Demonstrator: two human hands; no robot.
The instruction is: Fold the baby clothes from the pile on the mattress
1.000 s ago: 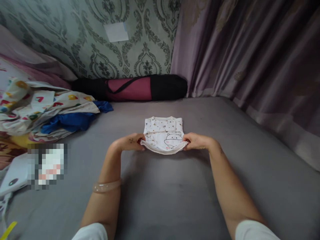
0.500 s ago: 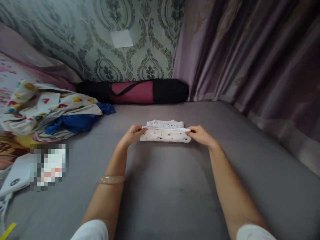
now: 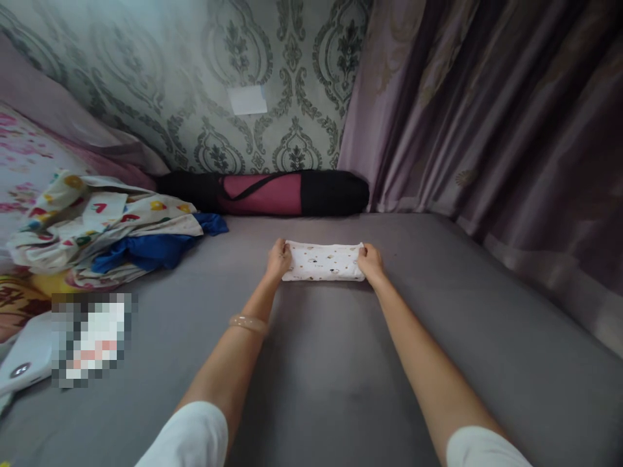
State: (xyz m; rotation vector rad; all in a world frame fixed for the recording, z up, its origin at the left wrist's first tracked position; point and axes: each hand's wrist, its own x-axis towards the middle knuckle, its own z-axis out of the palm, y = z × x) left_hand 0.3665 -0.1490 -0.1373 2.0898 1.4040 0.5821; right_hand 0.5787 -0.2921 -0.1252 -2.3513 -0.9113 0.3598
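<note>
The small white folded garment (image 3: 324, 262), with little printed dots, lies flat as a narrow band on the grey bed (image 3: 316, 370), in the middle and a little before the black and pink rolled bag (image 3: 272, 193) at the wall. The left hand (image 3: 279, 256) has its fingers curled closed on the left end of the band, and the right hand (image 3: 370, 261) grips the right end in the same way; both arms reach straight forward. I judge that the step in hand is the setting down and squaring of a fold. A further fold or a lift would call for keeping the layers pinched together at both ends, so that they do not slide open. A pile of colourful clothes (image 3: 97, 227) lies well apart on the left.
</note>
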